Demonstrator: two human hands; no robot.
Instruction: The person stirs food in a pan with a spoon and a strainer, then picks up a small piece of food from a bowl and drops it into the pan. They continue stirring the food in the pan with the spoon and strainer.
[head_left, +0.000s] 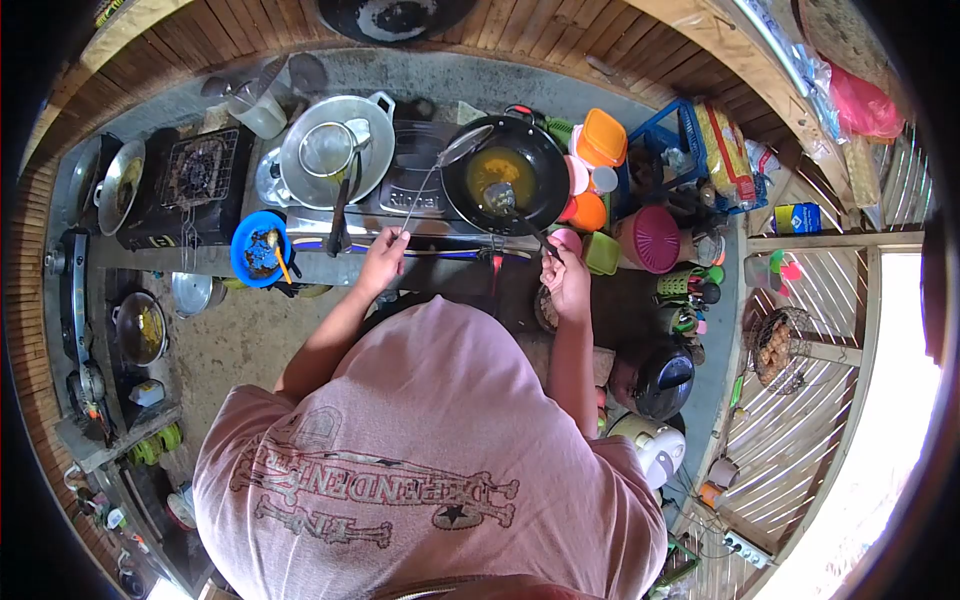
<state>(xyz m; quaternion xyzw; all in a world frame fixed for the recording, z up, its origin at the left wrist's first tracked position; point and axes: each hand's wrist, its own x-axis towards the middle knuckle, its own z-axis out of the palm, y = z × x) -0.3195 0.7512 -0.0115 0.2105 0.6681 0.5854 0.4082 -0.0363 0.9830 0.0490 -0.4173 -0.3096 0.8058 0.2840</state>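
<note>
My left hand [385, 260] is closed around the thin handle of a wire skimmer [465, 146], whose round head is over the left rim of a black wok [548, 165]. Yellowish oil with a piece of orange-yellow food [497, 163] lies in the wok. In my right hand [567, 278] is the dark handle of a spatula [499, 197]; its metal head rests in the oil. Left of the stove [413, 170], a large metal pan [292, 160] holds a round strainer [326, 149] and a dark-handled utensil.
A blue bowl [243, 238] with dark contents and a spoon stands at the counter's front edge. Colourful containers [600, 138] crowd the wok's right side, near a blue crate [650, 135]. Farther left is a grill rack [197, 168]. A black lidded pot [655, 380] stands at the lower right.
</note>
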